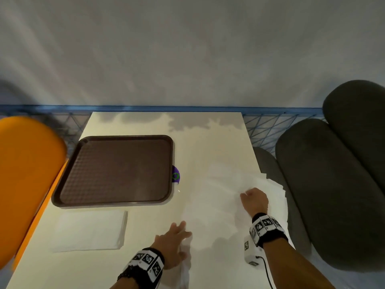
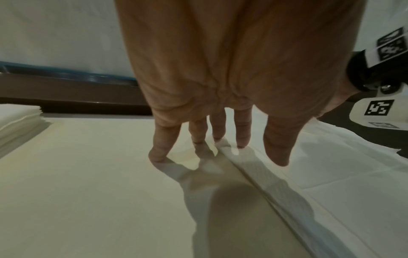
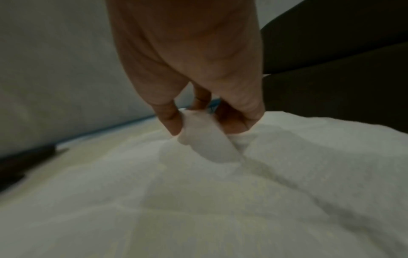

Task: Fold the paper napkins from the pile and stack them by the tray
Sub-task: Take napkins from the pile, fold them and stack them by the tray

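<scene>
Right hand [image 1: 255, 202] pinches the top napkin [image 1: 210, 213] off the pile [image 1: 273, 190] at the table's [image 1: 145, 265] right edge, left hand [image 1: 174, 243] flat, fingers spread on its near-left edge, long axis unclear; best keep that edge pinned, carry the pinched corner across squarely.

An orange chair [image 1: 27, 180] stands left of the table [image 1: 208, 142]; grey cushions [image 1: 333, 184] right.

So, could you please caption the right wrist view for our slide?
Right hand pinches up a fold of the white napkin spread on the table.
</scene>
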A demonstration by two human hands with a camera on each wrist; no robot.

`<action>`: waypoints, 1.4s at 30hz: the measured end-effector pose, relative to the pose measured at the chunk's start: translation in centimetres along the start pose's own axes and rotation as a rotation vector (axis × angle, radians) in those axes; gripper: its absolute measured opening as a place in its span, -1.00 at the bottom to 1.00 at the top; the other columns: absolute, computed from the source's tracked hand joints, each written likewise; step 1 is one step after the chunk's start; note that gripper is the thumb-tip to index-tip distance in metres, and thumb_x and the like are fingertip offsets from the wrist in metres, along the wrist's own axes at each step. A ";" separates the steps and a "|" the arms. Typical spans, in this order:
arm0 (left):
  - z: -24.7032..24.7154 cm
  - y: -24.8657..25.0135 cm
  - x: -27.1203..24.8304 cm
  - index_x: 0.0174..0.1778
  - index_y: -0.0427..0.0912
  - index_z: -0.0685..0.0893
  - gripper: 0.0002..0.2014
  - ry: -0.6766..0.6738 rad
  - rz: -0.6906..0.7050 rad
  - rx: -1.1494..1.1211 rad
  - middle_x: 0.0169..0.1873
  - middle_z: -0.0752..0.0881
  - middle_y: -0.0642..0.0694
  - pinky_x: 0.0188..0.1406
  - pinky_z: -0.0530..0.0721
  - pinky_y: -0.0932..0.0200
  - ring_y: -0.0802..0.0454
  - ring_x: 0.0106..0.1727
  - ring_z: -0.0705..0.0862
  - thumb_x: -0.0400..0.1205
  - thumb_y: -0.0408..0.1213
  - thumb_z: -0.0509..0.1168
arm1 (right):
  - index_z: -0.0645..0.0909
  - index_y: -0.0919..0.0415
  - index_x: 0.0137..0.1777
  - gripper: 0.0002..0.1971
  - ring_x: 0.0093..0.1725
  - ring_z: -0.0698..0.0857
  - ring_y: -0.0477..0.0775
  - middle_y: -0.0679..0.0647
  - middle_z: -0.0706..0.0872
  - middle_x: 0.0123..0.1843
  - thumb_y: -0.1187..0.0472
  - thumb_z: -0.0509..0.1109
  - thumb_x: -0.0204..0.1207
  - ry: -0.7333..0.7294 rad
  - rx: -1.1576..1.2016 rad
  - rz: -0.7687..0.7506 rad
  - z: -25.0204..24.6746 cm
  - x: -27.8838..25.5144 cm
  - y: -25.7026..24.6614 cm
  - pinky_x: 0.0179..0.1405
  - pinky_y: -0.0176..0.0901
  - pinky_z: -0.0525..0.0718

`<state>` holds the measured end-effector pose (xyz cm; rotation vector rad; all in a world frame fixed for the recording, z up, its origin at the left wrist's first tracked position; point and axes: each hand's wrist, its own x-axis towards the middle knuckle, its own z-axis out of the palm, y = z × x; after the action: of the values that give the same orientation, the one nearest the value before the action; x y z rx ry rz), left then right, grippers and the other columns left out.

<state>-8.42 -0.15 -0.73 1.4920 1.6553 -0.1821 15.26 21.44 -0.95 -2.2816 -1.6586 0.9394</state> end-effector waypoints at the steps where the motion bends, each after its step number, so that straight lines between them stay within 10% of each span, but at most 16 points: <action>1: -0.1 -0.1 0.0 0.69 0.25 0.17 -0.36 0.000 -0.003 -0.020 0.74 -0.19 0.21 0.67 -0.01 -0.43 0.03 0.76 -0.20 0.68 0.01 0.24 | 0.69 0.22 0.09 -0.80 0.21 0.67 0.28 0.15 0.75 0.11 0.16 0.43 0.54 0.013 0.095 -0.054 -0.6 -1.0 -0.7 0.12 -0.04 0.59; 6: -2.5 0.8 -1.7 0.60 0.13 0.38 0.21 0.117 0.001 -0.399 0.58 0.42 0.11 0.57 0.32 0.16 0.08 0.62 0.37 0.05 0.75 0.16 | 0.37 0.17 -0.33 -0.70 -0.41 0.42 -0.09 0.00 0.46 -0.39 0.49 0.39 0.45 -0.036 0.477 -0.334 -4.7 -9.1 -3.7 -0.36 -0.20 0.43; 12: -9.3 2.1 -6.2 0.48 -0.05 0.51 0.02 0.211 0.133 -1.128 0.29 0.66 0.11 0.32 0.50 0.21 0.21 0.33 0.62 0.13 0.33 0.58 | 0.31 0.33 -0.28 -0.71 -0.27 0.36 0.20 0.34 0.36 -0.31 0.47 0.41 0.46 -0.304 0.945 -0.392 -9.3 -18.9 -4.9 -0.20 0.09 0.35; 16: -11.9 3.2 -10.3 0.30 -0.20 0.72 -0.20 0.117 0.334 -1.236 0.24 0.75 -0.11 0.31 0.61 -0.07 -0.13 0.20 0.72 0.23 0.19 0.67 | 0.36 0.42 -0.22 -0.63 -0.18 0.40 0.28 0.43 0.37 -0.25 0.28 0.51 0.18 -0.385 1.106 -0.307 -10.0 -24.2 -6.2 -0.16 0.12 0.39; 19: -13.0 3.4 -13.4 0.21 -0.19 0.79 -0.42 0.197 0.382 -1.269 0.20 0.79 -0.27 0.33 0.66 -0.23 -0.30 0.25 0.75 0.29 -0.06 0.67 | 0.31 0.37 -0.20 -0.50 -0.20 0.42 0.35 0.42 0.45 -0.25 0.22 0.60 0.11 -0.385 1.104 -0.272 -9.3 -26.4 -6.8 -0.22 0.07 0.47; 25: -15.1 1.7 -17.9 0.06 -0.22 0.83 -0.80 0.340 0.366 -1.130 -0.01 0.87 -0.17 -0.13 0.77 0.20 -0.13 0.00 0.85 0.52 -0.33 0.53 | 0.61 0.07 0.41 -0.03 0.18 0.80 0.40 0.33 0.78 0.25 0.02 0.87 -0.10 -0.558 1.278 -0.162 -8.1 -28.7 -8.3 0.01 0.17 0.81; 31: -16.3 -0.5 -21.0 0.09 -0.20 0.81 -0.80 0.425 0.362 -1.067 -0.05 0.88 -0.11 -0.22 0.77 0.25 -0.10 -0.05 0.86 0.55 -0.35 0.45 | 0.78 0.32 0.18 -0.50 0.15 0.79 0.41 0.42 0.78 0.22 0.16 0.66 0.22 -0.677 1.201 -0.196 -7.3 -30.0 -9.6 0.03 0.12 0.80; 42: -19.1 -5.5 -23.4 0.07 0.01 0.87 -0.77 0.443 0.514 -0.908 0.08 0.85 -0.07 -0.04 0.81 0.18 -0.05 0.08 0.84 0.56 -0.27 0.39 | 0.88 0.06 0.01 -0.76 -0.08 0.82 -0.04 0.08 0.88 -0.05 0.32 0.40 0.53 -0.439 0.922 -0.545 -7.6 -30.5 -11.7 -0.16 -0.32 0.71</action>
<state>-25.01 -6.95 24.14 1.1956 1.3002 1.1029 4.70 -0.14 22.46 -1.0144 -1.3927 1.6492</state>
